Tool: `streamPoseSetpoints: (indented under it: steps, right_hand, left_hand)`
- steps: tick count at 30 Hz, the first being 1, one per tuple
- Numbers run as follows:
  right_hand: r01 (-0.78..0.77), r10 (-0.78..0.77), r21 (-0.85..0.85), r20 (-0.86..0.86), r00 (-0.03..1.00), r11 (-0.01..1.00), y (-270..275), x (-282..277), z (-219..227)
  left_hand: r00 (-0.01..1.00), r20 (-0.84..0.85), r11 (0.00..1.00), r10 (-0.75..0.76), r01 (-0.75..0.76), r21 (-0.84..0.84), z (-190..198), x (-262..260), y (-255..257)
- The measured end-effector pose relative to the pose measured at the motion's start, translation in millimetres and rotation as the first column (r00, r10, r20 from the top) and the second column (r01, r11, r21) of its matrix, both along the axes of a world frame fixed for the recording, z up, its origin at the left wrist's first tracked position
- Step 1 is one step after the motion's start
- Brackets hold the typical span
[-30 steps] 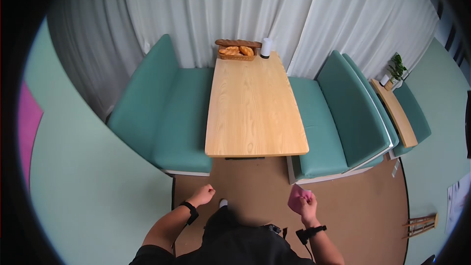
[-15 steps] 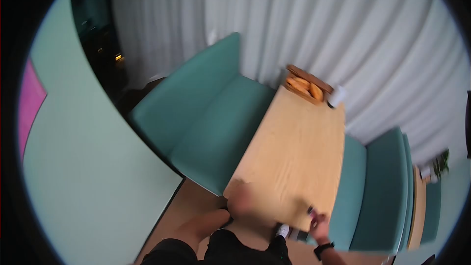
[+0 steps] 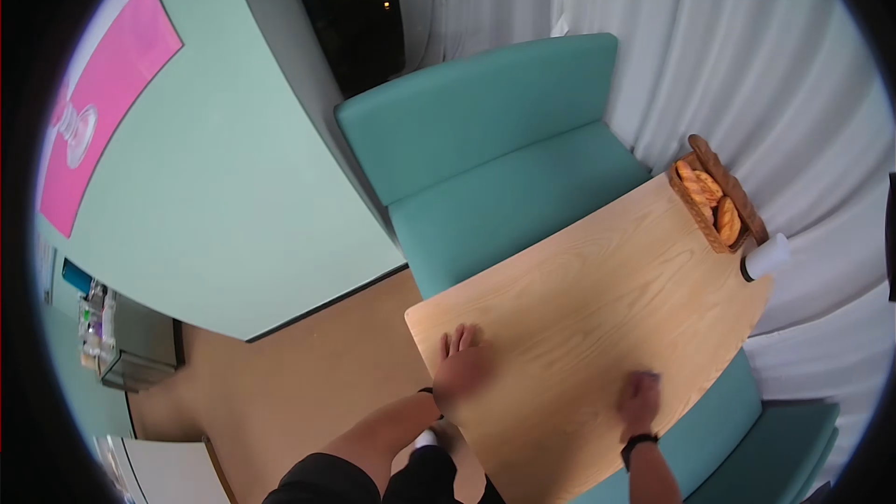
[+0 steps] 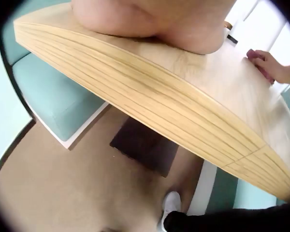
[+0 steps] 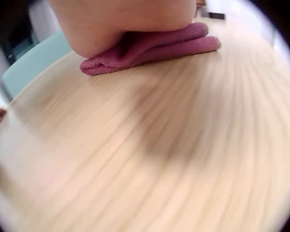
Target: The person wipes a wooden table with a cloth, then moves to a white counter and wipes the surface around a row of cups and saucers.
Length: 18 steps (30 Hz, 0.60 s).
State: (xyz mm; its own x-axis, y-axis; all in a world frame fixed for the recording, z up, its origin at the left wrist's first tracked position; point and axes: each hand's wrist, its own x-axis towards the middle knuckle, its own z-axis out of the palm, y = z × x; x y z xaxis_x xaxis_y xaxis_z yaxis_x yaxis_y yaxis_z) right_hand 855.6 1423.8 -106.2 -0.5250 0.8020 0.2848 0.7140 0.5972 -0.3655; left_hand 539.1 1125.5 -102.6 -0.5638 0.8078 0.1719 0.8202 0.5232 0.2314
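Note:
A folded pinkish-purple cloth (image 5: 159, 52) lies flat on the wooden table (image 3: 569, 308), under my right hand (image 3: 640, 406). That hand holds it against the wood, its heel close over the folds in the right wrist view. From the left wrist view, the cloth (image 4: 253, 54) sticks out past the fingers. My left hand (image 3: 464, 369) rests at the table's near end, fingers stretched forward and partly blurred in the head view. In the left wrist view its heel lies just inside the rounded table edge (image 4: 135, 75).
At the table's far end stand a basket of bread (image 3: 709, 210) and a white cylinder with a black base (image 3: 767, 259). Green bench seats (image 3: 523, 196) flank both long sides. A pale green wall (image 3: 252, 177) rises at left, and white curtains (image 3: 793, 65) hang behind.
The view has turned left and come closer to the table. My left hand has gone from a loose fist in the air onto the tabletop; the right has brought the cloth down onto it.

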Motion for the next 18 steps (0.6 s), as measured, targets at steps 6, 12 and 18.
streamPoseSetpoints:
  steps: [6, 12, 18]
  right_hand:
    - [0.034, -0.041, -0.156, -0.044, 0.998, 0.987, 37, -2, 1]
    - [-0.562, 0.576, -0.253, -0.021, 0.817, 0.788, -145, -5, 21]
    - [-0.761, 0.784, -0.229, 0.019, 0.620, 0.607, -186, -12, 32]
  left_hand:
    - [0.997, -0.041, 0.996, 0.057, -0.060, -0.061, 9, -1, 1]
    - [0.990, -0.043, 0.951, 0.131, -0.138, -0.278, 17, 6, 4]
    - [0.975, -0.013, 0.963, 0.221, -0.220, -0.157, 11, 8, 8]
